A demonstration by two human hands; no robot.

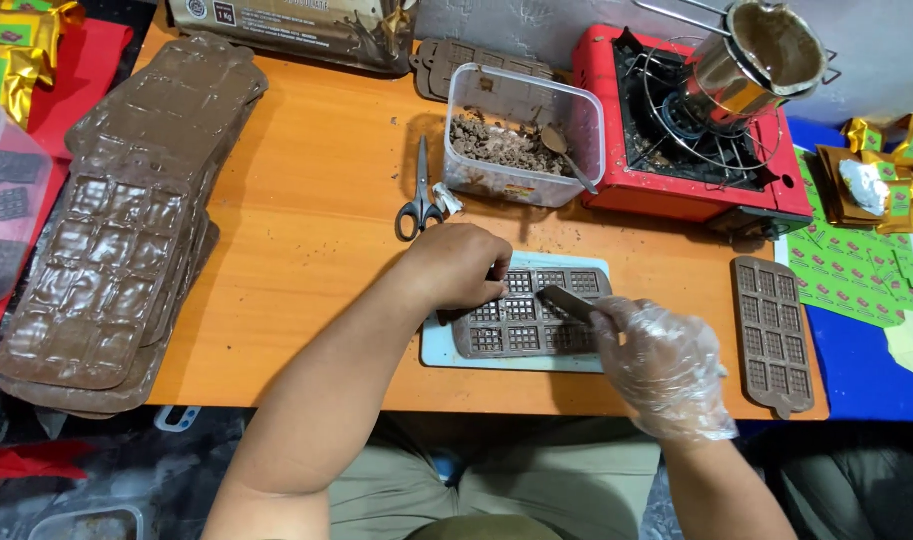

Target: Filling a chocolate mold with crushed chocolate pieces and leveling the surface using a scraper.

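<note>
The gloved right hand is gripping a scraper over the brown chocolate mould, which the bare left hand is pressing, fingers curled, onto a pale board. If that hold is slipping, the flexible mould is likely buckling and spilling chocolate onto the orange table.

One scissors, one tub, one stove.

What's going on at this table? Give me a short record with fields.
Left hand: bare, pressing on the brown chocolate mould.
Right hand: in a clear plastic glove, holding a scraper over the mould.
Under the mould: pale board.
Behind: scissors, clear tub of chocolate pieces, red stove with a metal pot.
Left: stack of moulds.
</note>
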